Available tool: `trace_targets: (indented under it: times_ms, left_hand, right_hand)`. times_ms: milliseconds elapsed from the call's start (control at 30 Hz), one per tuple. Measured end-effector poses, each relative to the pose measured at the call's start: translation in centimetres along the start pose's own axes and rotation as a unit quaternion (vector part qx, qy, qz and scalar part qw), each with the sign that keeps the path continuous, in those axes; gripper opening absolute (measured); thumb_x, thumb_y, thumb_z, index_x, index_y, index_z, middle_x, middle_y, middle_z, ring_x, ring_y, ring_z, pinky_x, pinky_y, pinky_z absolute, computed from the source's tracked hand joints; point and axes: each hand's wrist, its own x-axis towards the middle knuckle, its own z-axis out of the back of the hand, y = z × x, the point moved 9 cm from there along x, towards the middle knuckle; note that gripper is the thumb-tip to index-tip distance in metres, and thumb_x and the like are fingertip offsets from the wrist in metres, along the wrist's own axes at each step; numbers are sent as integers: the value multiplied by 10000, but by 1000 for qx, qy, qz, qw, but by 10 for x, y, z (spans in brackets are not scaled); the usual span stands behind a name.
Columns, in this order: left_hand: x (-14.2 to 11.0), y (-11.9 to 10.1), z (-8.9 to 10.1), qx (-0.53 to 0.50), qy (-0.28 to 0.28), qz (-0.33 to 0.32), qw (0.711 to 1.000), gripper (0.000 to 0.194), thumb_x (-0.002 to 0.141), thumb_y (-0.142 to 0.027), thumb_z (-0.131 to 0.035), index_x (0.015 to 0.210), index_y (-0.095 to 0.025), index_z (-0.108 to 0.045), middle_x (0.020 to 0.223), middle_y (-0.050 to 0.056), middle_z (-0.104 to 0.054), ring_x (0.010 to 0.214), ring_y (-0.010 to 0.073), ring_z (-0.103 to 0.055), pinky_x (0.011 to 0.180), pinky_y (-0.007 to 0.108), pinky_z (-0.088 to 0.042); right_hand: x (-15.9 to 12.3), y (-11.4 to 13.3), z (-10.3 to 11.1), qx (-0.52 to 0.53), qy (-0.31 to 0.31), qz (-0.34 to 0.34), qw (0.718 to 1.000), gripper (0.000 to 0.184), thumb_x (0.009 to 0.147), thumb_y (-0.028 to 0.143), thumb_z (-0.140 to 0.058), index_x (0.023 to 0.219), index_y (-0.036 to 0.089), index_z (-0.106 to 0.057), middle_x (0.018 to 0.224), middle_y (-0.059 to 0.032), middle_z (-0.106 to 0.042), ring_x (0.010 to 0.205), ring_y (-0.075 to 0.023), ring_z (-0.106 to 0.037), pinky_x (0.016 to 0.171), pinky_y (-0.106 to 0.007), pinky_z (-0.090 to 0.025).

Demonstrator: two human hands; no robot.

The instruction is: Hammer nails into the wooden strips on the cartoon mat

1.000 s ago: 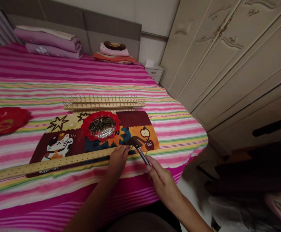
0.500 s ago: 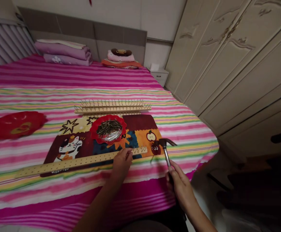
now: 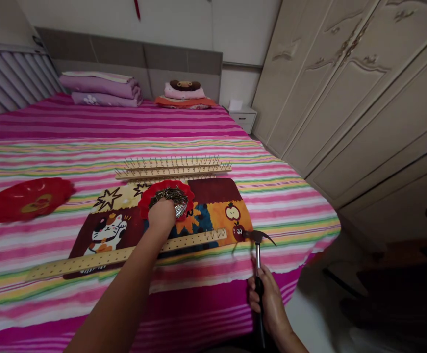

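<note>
My left hand [image 3: 162,214] reaches into a red scalloped dish [image 3: 145,200] that holds a heap of metal nails [image 3: 179,200]. Its fingertips are hidden among the nails, so their grip does not show. In front of the dish, a long pale wooden strip [image 3: 125,253] with rows of holes lies across a patterned mat [image 3: 216,191]; several nails stand in its right end. Wrapped round the black handle of a claw hammer [image 3: 258,245], my right hand [image 3: 270,296] is closed. The hammer's head is up, by the mat's right edge.
Behind the dish lie wooden strips [image 3: 172,170] full of upright nails. A red tray [image 3: 33,198] rests at left on the striped bedspread [image 3: 99,152]. Folded bedding [image 3: 103,88] sits by the headboard. The bed's edge and a wardrobe [image 3: 331,98] are at right.
My left hand has moved from the wooden strip up and left into the dish of nails. The hammer in my right hand sits slightly lower and further right in view.
</note>
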Motion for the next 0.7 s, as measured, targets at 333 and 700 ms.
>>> trace_targets:
  times_ms: [333, 700]
  left_hand:
    - [17, 4, -12, -8, 18, -32, 999, 262, 758, -211, -431, 836, -156, -676, 912, 147, -683, 849, 248, -631, 707, 302, -459]
    - [-3, 30, -4, -439, 6, 37, 898, 125, 653, -291, -556, 698, -174, -556, 509, -37, -549, 462, 108, -489, 474, 218, -369]
  right_hand:
    - [0, 2, -1, -3, 2, -7, 1000, 410, 708, 441, -629, 1065, 293, -492, 525, 101, -453, 330, -29, -317, 295, -103, -180]
    - [4, 0, 0, 5, 7, 1, 1000, 406, 706, 473, -634, 1031, 276, -489, 521, 103, -456, 322, -28, -324, 292, -99, -177]
